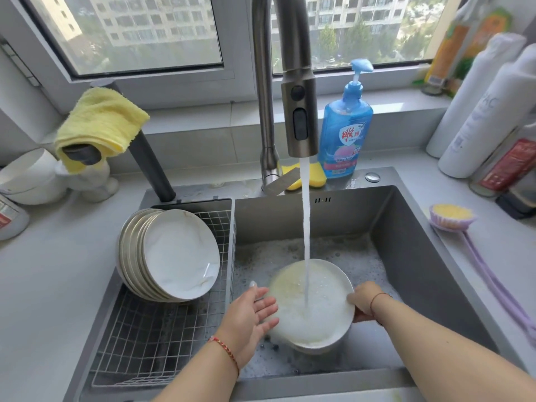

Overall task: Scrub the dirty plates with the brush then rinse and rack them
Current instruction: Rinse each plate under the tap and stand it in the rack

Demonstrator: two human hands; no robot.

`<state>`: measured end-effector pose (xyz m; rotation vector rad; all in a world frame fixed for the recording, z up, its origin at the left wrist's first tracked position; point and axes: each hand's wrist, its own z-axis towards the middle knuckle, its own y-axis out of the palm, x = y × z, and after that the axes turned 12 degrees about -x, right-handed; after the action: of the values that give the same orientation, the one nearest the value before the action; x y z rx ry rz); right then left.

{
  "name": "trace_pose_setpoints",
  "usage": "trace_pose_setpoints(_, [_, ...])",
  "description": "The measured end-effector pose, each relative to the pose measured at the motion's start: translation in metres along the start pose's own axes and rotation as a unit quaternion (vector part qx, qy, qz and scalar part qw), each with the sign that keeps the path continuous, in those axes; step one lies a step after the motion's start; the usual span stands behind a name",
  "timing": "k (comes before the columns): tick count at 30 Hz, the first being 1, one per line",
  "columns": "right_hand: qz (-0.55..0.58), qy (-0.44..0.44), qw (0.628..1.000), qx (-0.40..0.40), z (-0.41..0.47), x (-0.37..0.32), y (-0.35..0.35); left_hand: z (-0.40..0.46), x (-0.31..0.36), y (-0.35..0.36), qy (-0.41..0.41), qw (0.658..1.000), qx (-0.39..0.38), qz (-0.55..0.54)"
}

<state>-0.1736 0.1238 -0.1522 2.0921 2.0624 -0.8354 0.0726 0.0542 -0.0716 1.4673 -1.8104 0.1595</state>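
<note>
A white plate (311, 303) sits tilted under the tap (298, 82) in the sink (420, 256), its face full of foam; the stream of water (306, 221) falls straight onto its middle. The right hand (364, 300) grips the plate's right rim, thumb on the face and fingers curled behind; the left hand (252, 313) lies open, fingers straight, flat against the plate's left rim. Suds float on the sink floor behind the plate.

Left of the sink basin, a wire rack (162, 329) holds a stack of plates (171, 253) leaning on edge, faces turned toward the sink; the front one looks clean and wet. Behind the rack, a yellow cloth (101, 123) hangs over a dark bar; left of that stand white bowls (32, 175) on the desk (43, 285).

Right of the sink, the brush (452, 217) lies on the desk, its yellow head up and its lilac handle running toward the near edge; neither hand touches it. Behind the sink, just right of the tap, stands a blue soap bottle (345, 134) with a pump top; a yellow sponge (307, 175) lies at its foot, touching the tap's base. Farther right of the sink, several white bottles (487, 111) crowd the corner by the window sill; their labels are too blurred to read.
</note>
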Motion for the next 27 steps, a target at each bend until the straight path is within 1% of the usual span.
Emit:
trace_pose_setpoints(2, [0.054,-0.037,0.998,0.01,-0.006,-0.001,0.0,-0.001,0.0,0.001,-0.005,1.0,0.001,-0.007])
trace_pose_setpoints(4, [0.054,-0.054,0.997,0.014,-0.013,-0.003,0.0,-0.001,-0.001,0.003,-0.004,1.0,0.008,-0.011])
trace_pose_setpoints(7, [0.053,-0.051,0.997,0.003,-0.026,-0.002,0.002,0.0,-0.004,0.004,-0.009,1.0,0.014,0.0])
trace_pose_setpoints(11, [0.127,-0.051,0.99,-0.019,-0.04,0.003,0.003,-0.004,-0.008,0.009,-0.004,0.999,0.02,0.043])
trace_pose_setpoints(14, [0.191,-0.066,0.978,-0.048,-0.053,0.005,0.001,0.0,-0.013,0.004,-0.024,0.996,0.034,0.076])
trace_pose_setpoints(16, [0.223,-0.079,0.97,-0.058,-0.062,0.005,-0.001,0.0,-0.015,0.002,-0.045,0.998,0.01,0.053])
trace_pose_setpoints(18, [0.24,-0.106,0.963,-0.065,-0.072,0.005,-0.001,0.001,-0.017,0.002,-0.061,0.998,-0.027,-0.006])
trace_pose_setpoints(21, [0.246,-0.156,0.954,-0.072,-0.089,0.002,0.0,-0.001,-0.015,0.005,-0.059,0.99,-0.102,-0.076])
trace_pose_setpoints(24, [0.248,-0.208,0.943,-0.075,-0.109,-0.005,0.005,-0.007,-0.01,0.007,-0.055,0.977,-0.158,-0.132])
trace_pose_setpoints(26, [0.228,-0.228,0.945,-0.047,-0.117,-0.009,0.007,-0.011,-0.006,0.006,-0.04,0.972,-0.178,-0.147])
trace_pose_setpoints(27, [0.205,-0.238,0.949,-0.013,-0.119,-0.01,0.008,-0.011,-0.005,0.005,-0.031,0.972,-0.179,-0.15])
